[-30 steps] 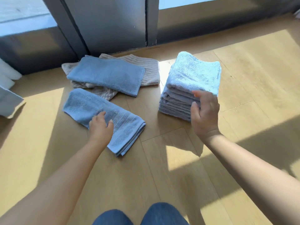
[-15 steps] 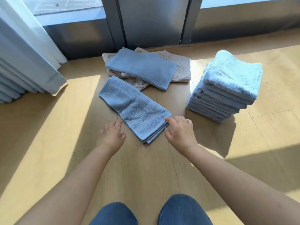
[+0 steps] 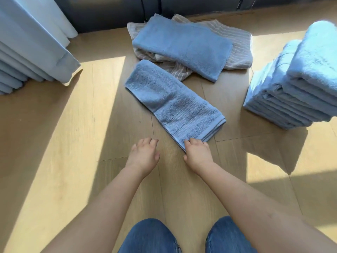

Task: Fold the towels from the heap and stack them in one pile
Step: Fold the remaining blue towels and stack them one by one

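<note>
Right hand (image 3: 197,152) pinches the near end of the towel (image 3: 173,105), centre frame; loose, empty left hand (image 3: 144,154) should take the other corner, folding evenly

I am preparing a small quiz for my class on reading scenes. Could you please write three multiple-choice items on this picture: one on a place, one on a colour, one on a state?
1. Where is the stack of folded towels relative to the long blue towel?
A) to its right
B) under it
C) on top of it

2. What colour is the striped towel in the heap?
A) red
B) grey-beige
C) green

3. Which hand touches the long blue towel?
A) the left one
B) both
C) the right one

Answers:
1 A: the stack stands apart at the right edge of the view.
2 B: pale stripes run over grey-beige cloth.
3 C: the right hand is on its near end, while the left hand hovers over the floor, holding nothing.
</note>
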{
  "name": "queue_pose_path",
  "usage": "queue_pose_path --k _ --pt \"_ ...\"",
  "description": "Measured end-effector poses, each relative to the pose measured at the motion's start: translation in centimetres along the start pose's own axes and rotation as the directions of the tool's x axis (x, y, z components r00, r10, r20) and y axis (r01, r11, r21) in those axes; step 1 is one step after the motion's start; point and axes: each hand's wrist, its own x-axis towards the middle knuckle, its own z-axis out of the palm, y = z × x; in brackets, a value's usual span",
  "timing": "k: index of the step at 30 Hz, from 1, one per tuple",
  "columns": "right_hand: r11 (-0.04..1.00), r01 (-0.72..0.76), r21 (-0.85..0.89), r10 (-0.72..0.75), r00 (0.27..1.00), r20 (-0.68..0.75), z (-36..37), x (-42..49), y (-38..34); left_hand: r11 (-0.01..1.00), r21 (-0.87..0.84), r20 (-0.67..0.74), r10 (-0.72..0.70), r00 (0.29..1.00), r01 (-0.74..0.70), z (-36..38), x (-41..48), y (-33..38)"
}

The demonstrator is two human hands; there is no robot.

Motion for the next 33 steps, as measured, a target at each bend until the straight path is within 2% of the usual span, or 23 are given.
queue_pose_path --k 7,13,17,19,21,22,25,29,33 --pt "0.996 -0.022 -0.088 0.015 0.996 -0.089 0.7 0.4 -0.1 0.999 -0.031 0.017 0.012 1.0 -0.011 1.9 0.2 -0.6" --pt "1.0 -0.02 -0.02 0.018 0.996 -0.089 0.2 0.1 1.2 1.0 -0.012 0.004 0.022 1.0 -0.022 2.9 -0.8 -0.7" --pt "0.995 0.084 0.049 -0.079 0.992 -0.1 0.5 -2.7 2.6 0.999 0.003 -0.061 0.042 0.997 -0.042 3.1 -1.6 0.4" --pt "0.978 0.204 0.045 -0.188 0.954 -0.232 0.1 -5.3 3.2 0.986 0.047 -0.17 0.163 0.972 -0.158 2.8 -2.2 1.5" --pt "0.957 0.29 0.024 -0.257 0.88 -0.4 -0.1 -7.9 4.1 0.933 0.159 -0.288 0.356 0.889 -0.322 3.3 -2.5 3.1" --pt "0.945 0.321 0.058 -0.265 0.86 -0.436 -0.3 -9.3 4.4 0.902 0.202 -0.31 0.428 0.849 -0.381 3.4 -2.6 4.0" --pt "0.925 0.34 0.167 -0.203 0.818 -0.539 -1.3 -12.0 6.4 0.867 0.263 -0.301 0.49 0.818 -0.422 3.0 -3.0 6.1" --pt "0.915 0.251 0.315 0.005 0.775 -0.632 -4.0 -13.7 9.0 0.911 0.232 -0.336 0.403 0.851 -0.34 1.8 -3.0 5.4" --pt "0.858 0.191 0.477 0.196 0.737 -0.647 -6.5 -15.3 10.4 0.96 0.16 -0.227 0.261 0.938 -0.229 -0.1 -3.3 3.7"
